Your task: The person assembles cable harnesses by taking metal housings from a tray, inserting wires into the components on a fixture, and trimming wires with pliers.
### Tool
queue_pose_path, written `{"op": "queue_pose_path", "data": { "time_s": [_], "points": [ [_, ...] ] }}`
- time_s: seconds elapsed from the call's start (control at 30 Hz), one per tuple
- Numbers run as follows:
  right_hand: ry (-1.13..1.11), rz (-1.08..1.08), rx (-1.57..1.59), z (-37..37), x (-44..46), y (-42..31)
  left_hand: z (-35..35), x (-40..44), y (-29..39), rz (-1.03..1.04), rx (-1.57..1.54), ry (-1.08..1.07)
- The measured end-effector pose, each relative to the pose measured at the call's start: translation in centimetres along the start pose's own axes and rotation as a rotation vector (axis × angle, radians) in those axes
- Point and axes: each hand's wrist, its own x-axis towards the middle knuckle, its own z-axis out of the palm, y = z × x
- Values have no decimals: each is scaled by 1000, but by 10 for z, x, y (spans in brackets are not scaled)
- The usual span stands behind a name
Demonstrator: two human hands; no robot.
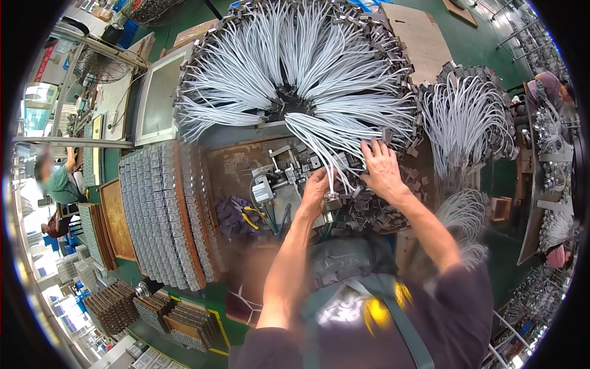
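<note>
Handling, by judgement: treating the white cables [319, 130] as light strand by strand, soft and springy along the length, probably tending to fan out, twist and tangle. Guessing at a smooth, slightly slippery sheath; not confirming this by sight alone. Rating the dark blocks [369, 215] as small, stiff and harder than the sheath. Favouring a pinch just behind the cable ends for control, with a second, looser grip further up for gathering the spread. Avoiding sharp kinks and hard tugs near the ends, as the likely weak spot.

Position: lying ahead of and between both hands, above the tabletop [239, 163], running from a gathered end beside the large cable ring [270, 55] down toward the metal fixture [292, 175]. At the left hand [314, 192], touching the fingertips, with some strands drooping just beside the fixture. Clamping on those strands there, fingers together, as far as can be judged. At the right hand [382, 171], passing just beside the fingertips, near the dark blocks. Showing thumb and fingers somewhat spread on that side, but not revealing the inner side; hence not telling whether gripping a strand or merely resting against the bundle.
</note>
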Motion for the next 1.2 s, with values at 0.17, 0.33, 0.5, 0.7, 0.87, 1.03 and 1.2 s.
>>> {"op": "queue_pose_path", "data": {
  "time_s": [0.17, 0.33, 0.5, 0.7, 0.87, 1.03, 1.2],
  "points": [
    [-51, -149, 303, -25, -34, -26, 11, -6, 13, -17, -275, -105],
    [20, -257, 83, 25, -38, -25, 8, -5, 13, -38, -298, -122],
    [47, -466, -11, -6, -42, -25, 1, -2, 12, -2, -258, -140],
    [145, -575, 193, 14, -27, -4, 19, -8, 22, -32, -297, -28],
    [79, -529, 401, -18, -21, -1, 0, 10, -9, -50, 61, 31],
    [197, -478, 65, 3, -46, 5, 16, -6, -7, 179, 582, 463],
    [-8, -552, 219, 61, -129, 5, 15, -14, -9, 104, 476, 374]
  ]
}}
